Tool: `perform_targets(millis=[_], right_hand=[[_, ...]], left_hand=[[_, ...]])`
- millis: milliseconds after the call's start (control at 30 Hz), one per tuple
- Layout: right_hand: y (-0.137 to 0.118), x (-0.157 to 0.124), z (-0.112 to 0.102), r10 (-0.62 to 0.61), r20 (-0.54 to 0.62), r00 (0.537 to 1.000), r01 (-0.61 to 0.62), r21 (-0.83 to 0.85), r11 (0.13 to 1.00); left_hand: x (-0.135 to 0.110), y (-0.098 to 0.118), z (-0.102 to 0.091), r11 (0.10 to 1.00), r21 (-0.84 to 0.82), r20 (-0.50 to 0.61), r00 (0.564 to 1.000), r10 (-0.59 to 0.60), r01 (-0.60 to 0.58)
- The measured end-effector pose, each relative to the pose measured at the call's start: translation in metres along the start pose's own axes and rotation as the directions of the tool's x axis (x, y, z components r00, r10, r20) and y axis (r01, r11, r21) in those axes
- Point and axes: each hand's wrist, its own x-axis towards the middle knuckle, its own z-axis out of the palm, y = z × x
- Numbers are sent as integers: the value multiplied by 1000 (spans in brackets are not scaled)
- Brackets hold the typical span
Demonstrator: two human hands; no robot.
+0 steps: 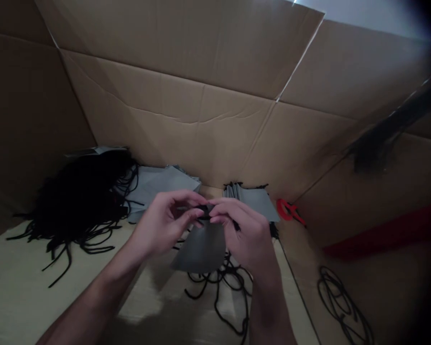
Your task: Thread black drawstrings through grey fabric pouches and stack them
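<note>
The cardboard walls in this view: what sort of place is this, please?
Probably a makeshift handwork booth, not an ordinary room: cardboard panels line the walls and work surface, a heap of black cords and grey sheets lie close by, and the left hand and right hand handle a small black item.

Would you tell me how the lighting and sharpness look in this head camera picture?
Head view: dim, with vignetting at the right corners; glare washes out the top right beyond the cardboard flaps; the left hand and right hand look soft, and the black piece between them is too dark to resolve.
</note>
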Motion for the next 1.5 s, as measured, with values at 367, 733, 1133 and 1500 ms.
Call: perform_targets(millis=[367, 733, 1133, 1500], right_hand=[[5, -3, 6, -23, -161, 987, -3, -158, 987], [3, -5, 10, 314, -157, 936, -260, 289, 921], [-10, -1, 2, 217, -61, 974, -214, 62, 975], [-8, -1, 0, 242, -7, 970, -243, -12, 970]], left_hand=[[0, 2, 9, 998, -33, -137, 989, -59, 55], [-3, 3, 19, 1000, -1, -236, 972, 17, -18], [-3, 4, 22, 998, 13, -236, 970, 60, -58], [-9, -3, 20, 936, 323, -130, 972, 193, -142]])
